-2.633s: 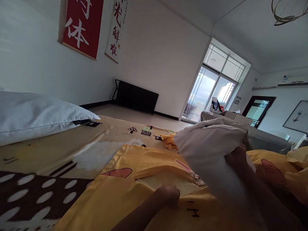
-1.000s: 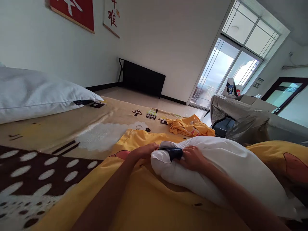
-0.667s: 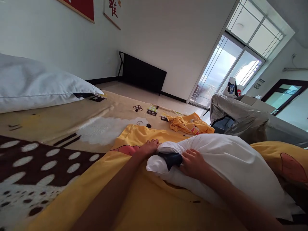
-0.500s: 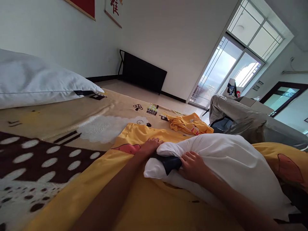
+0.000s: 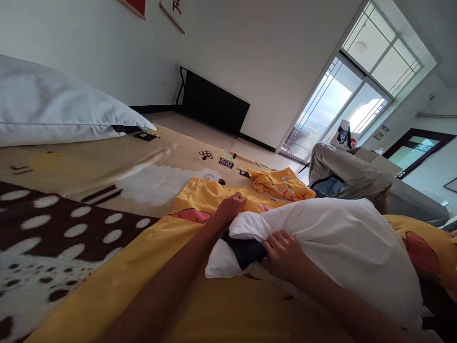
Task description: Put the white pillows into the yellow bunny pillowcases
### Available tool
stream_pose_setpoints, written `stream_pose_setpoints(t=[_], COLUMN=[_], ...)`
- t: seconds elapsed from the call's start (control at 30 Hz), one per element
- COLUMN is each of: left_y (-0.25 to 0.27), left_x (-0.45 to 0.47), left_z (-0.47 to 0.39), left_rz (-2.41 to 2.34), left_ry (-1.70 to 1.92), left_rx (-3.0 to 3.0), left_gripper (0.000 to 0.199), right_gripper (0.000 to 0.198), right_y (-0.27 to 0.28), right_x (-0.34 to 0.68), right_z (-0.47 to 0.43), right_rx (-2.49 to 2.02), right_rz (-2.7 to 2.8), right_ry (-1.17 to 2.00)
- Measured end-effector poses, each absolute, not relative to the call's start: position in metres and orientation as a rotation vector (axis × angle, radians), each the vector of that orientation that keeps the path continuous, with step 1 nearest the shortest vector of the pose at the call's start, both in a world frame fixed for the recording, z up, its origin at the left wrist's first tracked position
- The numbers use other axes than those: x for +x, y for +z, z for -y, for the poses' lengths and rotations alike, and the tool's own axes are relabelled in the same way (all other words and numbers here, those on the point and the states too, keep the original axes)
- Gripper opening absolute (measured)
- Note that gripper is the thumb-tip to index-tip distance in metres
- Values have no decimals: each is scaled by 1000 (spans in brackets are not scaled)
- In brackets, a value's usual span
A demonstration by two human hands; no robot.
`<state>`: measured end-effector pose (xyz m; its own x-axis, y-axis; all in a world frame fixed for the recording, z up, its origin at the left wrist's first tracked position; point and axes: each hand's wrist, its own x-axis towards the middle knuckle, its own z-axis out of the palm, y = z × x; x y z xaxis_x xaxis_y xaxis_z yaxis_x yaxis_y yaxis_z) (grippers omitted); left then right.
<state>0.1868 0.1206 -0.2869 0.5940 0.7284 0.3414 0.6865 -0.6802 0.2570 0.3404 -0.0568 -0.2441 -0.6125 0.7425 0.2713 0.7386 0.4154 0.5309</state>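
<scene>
Bulging, the white pillow (image 5: 352,247) lies under and rightward of the right hand (image 5: 284,254), which is clamped on its folded end. Ahead and left, the left hand (image 5: 230,210) touches the yellow cover (image 5: 137,264), its grip unclear; beyond both sits crumpled orange cloth (image 5: 271,182).

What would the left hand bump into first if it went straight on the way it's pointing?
Probably the crumpled orange cloth, lying just ahead of the left hand, beyond the yellow fabric beneath it. Depth is hard to judge here, so it might pass above instead.
</scene>
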Motion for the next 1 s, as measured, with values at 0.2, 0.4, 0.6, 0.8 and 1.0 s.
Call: stream_pose_setpoints(t=[0.2, 0.4, 0.6, 0.8, 1.0], left_y=[-280, -294, -314, -316, -318], left_x=[182, 186, 188, 190, 192], left_z=[-122, -119, -123, -132, -134], left_rz=[-1056, -1131, -1222, -1061, -1096], left_ry=[542, 441, 441, 482, 575], left_rx=[2722, 2794, 2826, 2949, 2965], left_gripper=[19, 30, 39, 25, 28], right_gripper=[8, 11, 18, 15, 15], right_y=[-244, -246, -246, -245, -247], right_x=[338, 335, 335, 333, 334], right_z=[58, 59, 61, 63, 63], right_rx=[1384, 1355, 1387, 1380, 1379], right_rz=[-2632, -2640, -2601, -2617, -2621], right_ry=[1006, 1054, 998, 1043, 1052])
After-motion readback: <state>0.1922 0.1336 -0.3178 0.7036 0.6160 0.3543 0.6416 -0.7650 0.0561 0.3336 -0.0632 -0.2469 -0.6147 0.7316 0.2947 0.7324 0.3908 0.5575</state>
